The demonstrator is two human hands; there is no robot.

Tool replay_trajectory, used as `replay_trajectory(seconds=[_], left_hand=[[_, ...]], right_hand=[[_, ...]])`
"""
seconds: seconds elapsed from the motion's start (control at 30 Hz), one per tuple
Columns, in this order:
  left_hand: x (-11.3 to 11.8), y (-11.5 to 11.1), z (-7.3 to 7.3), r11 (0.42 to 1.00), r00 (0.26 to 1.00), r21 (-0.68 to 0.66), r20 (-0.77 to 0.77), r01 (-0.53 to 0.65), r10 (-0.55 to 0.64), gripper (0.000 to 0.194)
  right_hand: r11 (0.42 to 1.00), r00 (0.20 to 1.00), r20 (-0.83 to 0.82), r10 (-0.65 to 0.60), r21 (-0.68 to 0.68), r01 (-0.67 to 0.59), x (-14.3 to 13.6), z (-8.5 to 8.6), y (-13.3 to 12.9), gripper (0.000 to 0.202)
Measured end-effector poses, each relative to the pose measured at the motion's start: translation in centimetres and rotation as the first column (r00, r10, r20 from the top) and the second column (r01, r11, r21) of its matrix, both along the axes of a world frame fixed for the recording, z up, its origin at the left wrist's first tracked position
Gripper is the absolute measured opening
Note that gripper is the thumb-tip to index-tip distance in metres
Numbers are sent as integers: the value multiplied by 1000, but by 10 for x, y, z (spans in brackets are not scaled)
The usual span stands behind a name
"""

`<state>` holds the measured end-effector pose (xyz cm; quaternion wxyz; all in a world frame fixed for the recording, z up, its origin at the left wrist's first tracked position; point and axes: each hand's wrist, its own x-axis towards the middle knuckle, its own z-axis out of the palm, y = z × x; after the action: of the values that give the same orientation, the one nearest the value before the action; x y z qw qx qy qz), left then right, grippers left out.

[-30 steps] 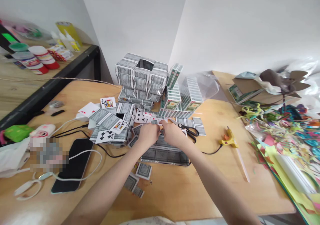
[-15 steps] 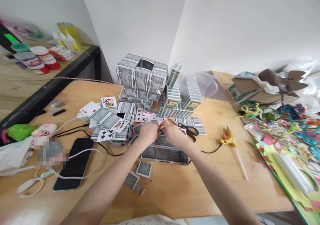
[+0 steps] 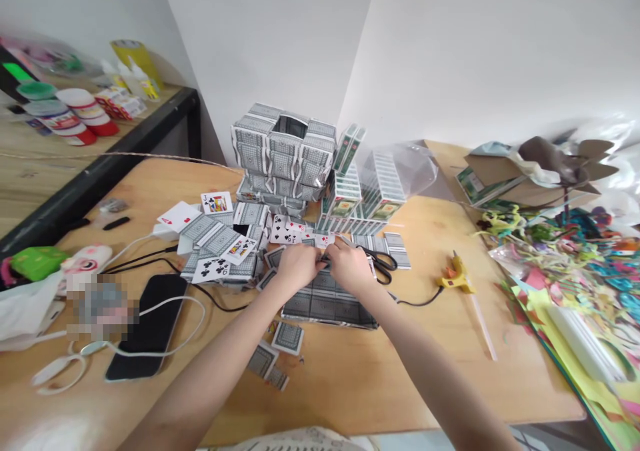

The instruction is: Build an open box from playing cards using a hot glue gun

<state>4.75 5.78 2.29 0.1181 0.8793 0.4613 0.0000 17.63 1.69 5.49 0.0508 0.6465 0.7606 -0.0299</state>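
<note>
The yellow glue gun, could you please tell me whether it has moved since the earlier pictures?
No; the yellow glue gun lies in the same spot on the table, judged against the stacked boxes.

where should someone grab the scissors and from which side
Probably the scissors' black handle loops, reached from the right: they stick out to the right of the right hand, while the blade end points left and away, behind that hand.
</note>
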Motion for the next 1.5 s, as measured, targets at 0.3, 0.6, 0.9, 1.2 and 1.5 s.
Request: replay_trajectory(seconds=[0.3, 0.6, 0.9, 1.2, 1.5], left_hand=[[2, 2, 7, 998, 1000, -60, -12, -4, 3, 25], [3, 0, 7, 999, 1000, -42, -3, -27, 27, 25], [4, 1, 6, 998, 999, -43, 5, -39, 39, 25], [5, 0, 11, 993, 997, -89, -7, -72, 72, 27], [6, -1, 8, 993, 998, -99, -7, -69, 69, 27]], right_hand=[[998, 991, -125, -41, -46, 36, 8, 2, 4, 26], [996, 961, -267, -66, 44, 81, 20, -7, -1, 27], [995, 991, -125, -54, 78, 64, 12, -12, -5, 25], [997, 989, -134, -63, 25, 67, 12, -8, -1, 24], [995, 990, -111, -89, 24, 92, 9, -9, -2, 25]])
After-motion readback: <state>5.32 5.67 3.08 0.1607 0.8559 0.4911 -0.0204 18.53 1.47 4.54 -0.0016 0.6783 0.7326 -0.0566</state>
